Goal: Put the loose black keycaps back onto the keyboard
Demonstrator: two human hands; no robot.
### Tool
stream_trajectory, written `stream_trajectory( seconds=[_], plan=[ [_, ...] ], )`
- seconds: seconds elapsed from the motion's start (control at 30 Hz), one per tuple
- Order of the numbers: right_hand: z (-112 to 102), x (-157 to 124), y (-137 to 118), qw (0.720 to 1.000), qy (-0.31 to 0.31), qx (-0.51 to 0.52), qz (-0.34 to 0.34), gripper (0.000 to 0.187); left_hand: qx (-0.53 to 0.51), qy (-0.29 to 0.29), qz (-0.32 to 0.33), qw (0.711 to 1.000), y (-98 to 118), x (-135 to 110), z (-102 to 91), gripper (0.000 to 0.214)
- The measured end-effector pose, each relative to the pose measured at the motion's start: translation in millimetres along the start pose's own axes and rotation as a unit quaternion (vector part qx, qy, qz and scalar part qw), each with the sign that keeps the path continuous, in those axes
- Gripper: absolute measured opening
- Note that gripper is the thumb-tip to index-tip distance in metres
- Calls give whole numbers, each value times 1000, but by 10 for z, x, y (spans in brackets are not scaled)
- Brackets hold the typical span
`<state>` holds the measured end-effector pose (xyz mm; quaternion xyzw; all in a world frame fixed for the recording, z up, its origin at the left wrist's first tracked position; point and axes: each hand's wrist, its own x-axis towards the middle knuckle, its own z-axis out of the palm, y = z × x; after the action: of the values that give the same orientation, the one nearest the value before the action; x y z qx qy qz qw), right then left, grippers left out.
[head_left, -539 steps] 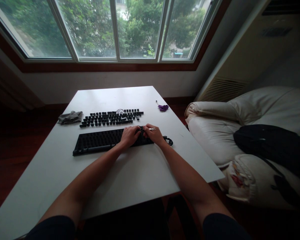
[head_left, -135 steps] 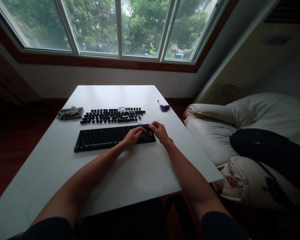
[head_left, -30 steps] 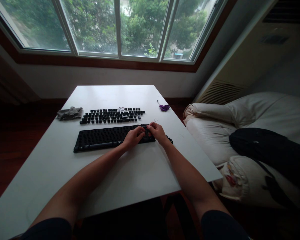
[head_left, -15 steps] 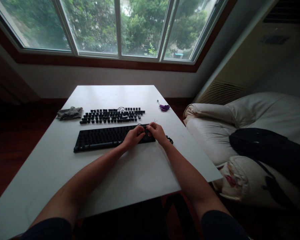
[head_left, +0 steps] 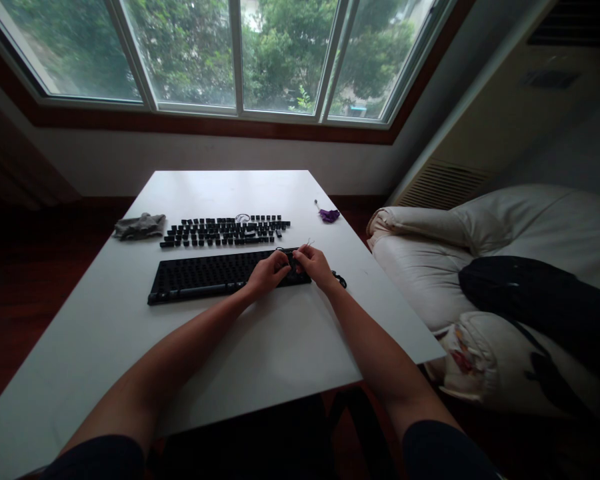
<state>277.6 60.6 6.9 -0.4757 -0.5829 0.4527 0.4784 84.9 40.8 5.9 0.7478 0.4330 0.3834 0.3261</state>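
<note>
Right hand [head_left: 314, 265] closed, fingertips pinching thin wire tool [head_left: 309, 243] that pokes up past knuckles. Left hand [head_left: 267, 273] just beside it, fingers curled onto right end of black keyboard [head_left: 205, 275]; I cannot tell whether it grips anything. From my feed, keyboard looks capless over most of its face and lies across white table [head_left: 260, 360]. Behind it, loose keycaps [head_left: 225, 231] in rows. Grey cloth [head_left: 139, 226] at their left end. Small purple item [head_left: 329, 215] near table's right edge. Dark cable [head_left: 340, 280] by right wrist.
</note>
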Motion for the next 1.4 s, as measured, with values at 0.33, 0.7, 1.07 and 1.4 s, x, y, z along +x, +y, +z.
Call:
stream_trajectory(
  seconds=[0.33, 0.7, 1.07, 1.4],
  plan=[
    [6, -3, 8, 1000, -5, 7, 1, 41, 0, -5, -2, 1000, 3, 2, 5, 17],
    [5, -10, -11, 1000, -4, -3, 3, 41, 8, -10, 5, 1000, -45, 3, 21, 16],
    [4, -18, -27, 1000, -4, -3, 4, 40, 12, -11, -3, 1000, 8, 1, 5, 18],
    [8, -20, -50, 1000, 3, -20, 6, 41, 12, -8, 14, 1000, -11, 4, 8, 19]
  ],
)
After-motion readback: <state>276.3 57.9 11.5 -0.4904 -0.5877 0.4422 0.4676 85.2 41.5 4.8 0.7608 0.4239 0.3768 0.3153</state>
